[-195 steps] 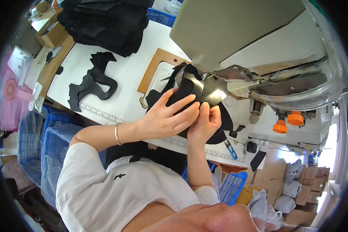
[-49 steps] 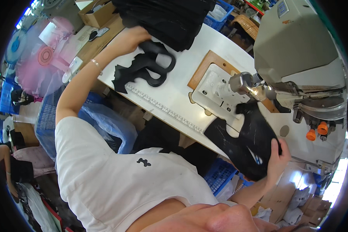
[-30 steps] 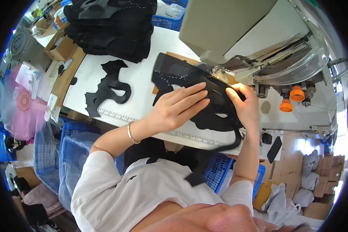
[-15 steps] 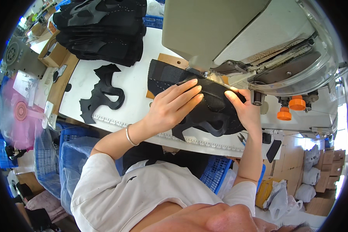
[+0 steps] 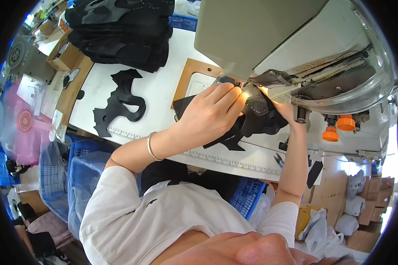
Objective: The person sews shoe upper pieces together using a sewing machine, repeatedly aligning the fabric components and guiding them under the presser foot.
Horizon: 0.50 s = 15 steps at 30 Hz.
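A black fabric piece (image 5: 264, 120) with a mesh panel and white dashed stitching lies under the head of a sewing machine (image 5: 252, 35), its jagged lower part hanging toward me. My left hand (image 5: 213, 109) pinches the fabric close beside the needle area, fingers bent and pressed together; the needle itself is hidden. On the fabric's far right edge is my right hand (image 5: 285, 111), its fingertips partly behind the machine parts and cloth, thumb side gripping the edge. A separate black cut-out piece (image 5: 119, 104) with jagged edges and a curved opening lies flat to the left.
A tall stack of black fabric pieces (image 5: 121, 39) stands at the back left. A tape ruler (image 5: 234, 162) runs along the table's front edge. Small snips (image 5: 278, 160) and a dark phone-like object (image 5: 314, 173) lie at the right. Blue crates (image 5: 86, 152) stand below left.
The fabric has been turned and shifted under the machine head. My left hand has moved up to the needle area with fingers now closed; my right hand has shifted right and up. A light now shines there.
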Available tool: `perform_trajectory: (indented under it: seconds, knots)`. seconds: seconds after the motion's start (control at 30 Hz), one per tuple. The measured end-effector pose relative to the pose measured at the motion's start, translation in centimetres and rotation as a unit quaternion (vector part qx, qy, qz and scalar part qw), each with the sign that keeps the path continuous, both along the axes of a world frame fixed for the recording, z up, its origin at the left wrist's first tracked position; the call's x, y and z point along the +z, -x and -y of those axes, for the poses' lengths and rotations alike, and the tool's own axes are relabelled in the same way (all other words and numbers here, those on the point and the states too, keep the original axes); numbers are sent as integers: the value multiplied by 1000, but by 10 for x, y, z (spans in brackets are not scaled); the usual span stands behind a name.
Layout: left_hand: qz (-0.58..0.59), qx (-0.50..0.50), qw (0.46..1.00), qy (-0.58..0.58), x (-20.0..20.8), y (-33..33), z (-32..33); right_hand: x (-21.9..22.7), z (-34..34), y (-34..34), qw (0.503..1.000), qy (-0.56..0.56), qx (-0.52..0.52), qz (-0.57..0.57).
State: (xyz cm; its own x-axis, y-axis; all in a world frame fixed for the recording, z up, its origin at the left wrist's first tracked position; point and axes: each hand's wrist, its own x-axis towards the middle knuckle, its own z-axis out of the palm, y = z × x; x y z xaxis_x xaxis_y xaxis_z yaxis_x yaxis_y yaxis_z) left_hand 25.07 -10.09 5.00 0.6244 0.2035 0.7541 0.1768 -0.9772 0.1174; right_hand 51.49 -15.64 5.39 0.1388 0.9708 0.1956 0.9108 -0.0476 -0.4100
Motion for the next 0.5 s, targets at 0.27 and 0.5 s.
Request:
perform_trajectory:
  seconds: [0.27, 0.5]
  knots:
    - [23, 30, 999, -33, -5, -1, 7, -25, -9, -40, 1000, 2, 8, 16]
    - [23, 32, 999, -37, -9, -4, 5, -42, -13, -65, 1000, -4, 25, 2]
